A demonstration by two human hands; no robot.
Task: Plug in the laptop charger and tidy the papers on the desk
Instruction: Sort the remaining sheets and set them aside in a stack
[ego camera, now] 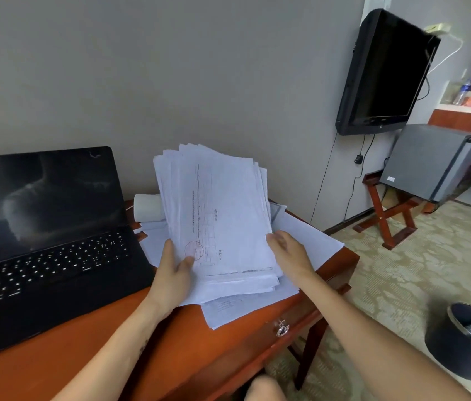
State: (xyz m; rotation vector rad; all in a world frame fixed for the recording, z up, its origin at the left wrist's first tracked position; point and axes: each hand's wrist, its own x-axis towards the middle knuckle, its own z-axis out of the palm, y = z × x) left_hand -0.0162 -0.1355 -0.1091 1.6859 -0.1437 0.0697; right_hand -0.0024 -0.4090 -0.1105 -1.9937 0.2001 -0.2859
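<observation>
L hand, R hand grip papers, lined bin

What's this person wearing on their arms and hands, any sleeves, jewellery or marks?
No sleeves show; both arms are bare to the frame's edge. The left hand and right hand wear no gloves, visible rings or watch. A small dark mark sits on the left forearm, blurred.

We see thin matt white paper in the stack, a smooth reddish varnished wood bench, a glossy black laptop screen, and a shiny metal drawer pull.
</observation>
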